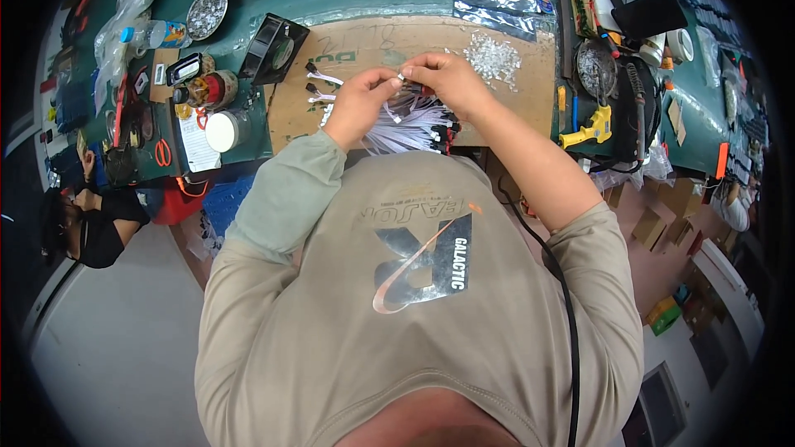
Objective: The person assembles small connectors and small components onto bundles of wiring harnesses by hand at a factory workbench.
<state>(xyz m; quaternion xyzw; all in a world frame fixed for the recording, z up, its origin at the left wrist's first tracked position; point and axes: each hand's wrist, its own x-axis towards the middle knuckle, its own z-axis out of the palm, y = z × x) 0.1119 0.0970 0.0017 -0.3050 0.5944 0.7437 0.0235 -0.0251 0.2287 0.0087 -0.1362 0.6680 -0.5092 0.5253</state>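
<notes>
My left hand (362,105) and my right hand (447,83) meet over the cardboard, fingers closed in a pinch. Between their fingertips shows a small white plastic connector (402,77); its finer details are too small to make out. Under and just in front of my hands lies a bundle of white cables (403,131), some with black and red ends at the right side. Several cable ends with dark plugs (313,88) stick out left of my left hand. Right of my right hand is a loose pile of small white plastic pieces (494,58).
A black box-shaped holder (275,48) stands left of the cardboard sheet (364,37). Further left are a white round tub (224,131), a bottle (157,34) and orange scissors (163,152). At right lie a yellow glue gun (590,127) and a round pan (596,66). Another person (103,219) sits far left.
</notes>
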